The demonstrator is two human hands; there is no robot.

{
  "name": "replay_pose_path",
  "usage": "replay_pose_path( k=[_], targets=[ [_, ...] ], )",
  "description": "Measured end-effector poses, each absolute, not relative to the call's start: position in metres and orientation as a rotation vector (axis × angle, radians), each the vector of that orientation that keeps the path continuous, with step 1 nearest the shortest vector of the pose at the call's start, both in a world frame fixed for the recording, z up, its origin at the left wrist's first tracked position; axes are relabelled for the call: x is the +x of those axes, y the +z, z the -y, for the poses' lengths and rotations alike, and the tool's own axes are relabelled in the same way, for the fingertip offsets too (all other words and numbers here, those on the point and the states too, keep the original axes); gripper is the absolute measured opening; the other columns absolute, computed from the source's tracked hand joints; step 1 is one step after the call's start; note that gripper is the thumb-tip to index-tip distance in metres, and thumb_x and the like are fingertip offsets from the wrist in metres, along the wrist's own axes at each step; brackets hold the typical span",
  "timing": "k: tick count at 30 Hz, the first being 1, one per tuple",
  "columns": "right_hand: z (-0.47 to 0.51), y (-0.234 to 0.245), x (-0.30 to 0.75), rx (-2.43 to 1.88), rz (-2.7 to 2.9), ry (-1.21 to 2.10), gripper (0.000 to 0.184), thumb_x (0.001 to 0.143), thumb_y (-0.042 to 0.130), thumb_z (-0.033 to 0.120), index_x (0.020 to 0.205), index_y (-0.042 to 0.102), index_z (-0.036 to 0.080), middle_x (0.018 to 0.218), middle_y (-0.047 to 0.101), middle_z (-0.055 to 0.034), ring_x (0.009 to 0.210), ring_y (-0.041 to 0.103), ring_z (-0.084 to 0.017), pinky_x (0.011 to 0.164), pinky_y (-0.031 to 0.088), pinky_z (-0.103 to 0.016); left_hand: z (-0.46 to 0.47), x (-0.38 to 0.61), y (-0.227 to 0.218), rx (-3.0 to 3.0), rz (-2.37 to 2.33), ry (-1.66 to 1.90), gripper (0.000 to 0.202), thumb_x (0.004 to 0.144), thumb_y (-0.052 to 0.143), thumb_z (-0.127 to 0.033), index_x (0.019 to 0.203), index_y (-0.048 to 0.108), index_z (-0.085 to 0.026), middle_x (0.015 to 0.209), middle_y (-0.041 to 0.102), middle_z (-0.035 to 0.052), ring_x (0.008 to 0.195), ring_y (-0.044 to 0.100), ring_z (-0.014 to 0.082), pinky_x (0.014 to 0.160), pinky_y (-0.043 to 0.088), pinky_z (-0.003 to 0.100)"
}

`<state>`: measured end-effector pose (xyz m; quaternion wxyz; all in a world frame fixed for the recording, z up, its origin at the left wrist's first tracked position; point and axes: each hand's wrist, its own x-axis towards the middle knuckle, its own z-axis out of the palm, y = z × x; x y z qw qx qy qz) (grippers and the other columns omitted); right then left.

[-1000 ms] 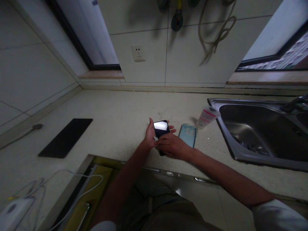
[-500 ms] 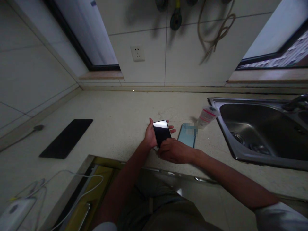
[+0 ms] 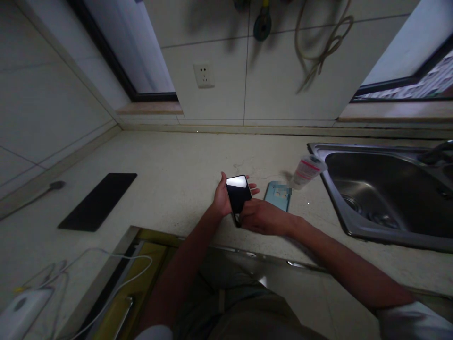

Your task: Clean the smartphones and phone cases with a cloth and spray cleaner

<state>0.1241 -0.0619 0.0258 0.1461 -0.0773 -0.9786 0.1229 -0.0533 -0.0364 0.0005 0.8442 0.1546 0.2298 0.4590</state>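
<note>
A black phone (image 3: 238,191) with a glossy screen is held over the pale countertop (image 3: 170,174), screen facing up. My left hand (image 3: 221,198) cradles it from below and the left, thumb on its left edge and fingertips showing past its right edge. My right hand (image 3: 264,217) is curled at the phone's lower right corner, fingertips pressed on its lower edge. A teal phone case (image 3: 278,194) lies flat on the counter just right of both hands.
A white tube with a red band (image 3: 305,171) lies by the steel sink (image 3: 385,193) at the right. A black flat mat (image 3: 98,200) rests at the left. A white charger and cables (image 3: 31,302) sit at the lower left. Wall socket (image 3: 204,75) behind.
My right hand slid from on top of the phone's lower half to its lower right corner, uncovering more of the screen. The phone tilted slightly. My left hand has barely moved.
</note>
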Motion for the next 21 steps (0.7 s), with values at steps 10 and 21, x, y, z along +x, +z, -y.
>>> replay_pose_path(
  k=[10, 21],
  targets=[
    [0.055, 0.039, 0.136, -0.373, 2.887, 0.433, 0.016, 0.092, 0.059, 0.012, 0.079, 0.068, 0.017, 0.087, 0.069, -0.006, 0.084, 0.057, -0.018, 0.078, 0.042, -0.032, 0.035, -0.053, -0.001, 0.327, -0.498, 0.986, 0.084, 0.094, 0.022, -0.074, 0.125, 0.061, -0.006, 0.104, 0.073, 0.0249, 0.102, 0.071, 0.0367, 0.099, 0.047, 0.053],
    [0.052, 0.034, 0.139, -0.447, 2.875, 0.364, 0.016, 0.093, 0.057, 0.014, 0.081, 0.069, 0.017, 0.087, 0.069, -0.006, 0.082, 0.059, -0.018, 0.079, 0.045, -0.033, 0.036, -0.053, 0.0, 0.335, -0.528, 1.014, 0.083, 0.095, 0.023, -0.072, 0.126, 0.061, -0.005, 0.102, 0.073, 0.0248, 0.099, 0.072, 0.0355, 0.096, 0.049, 0.051]
  ],
)
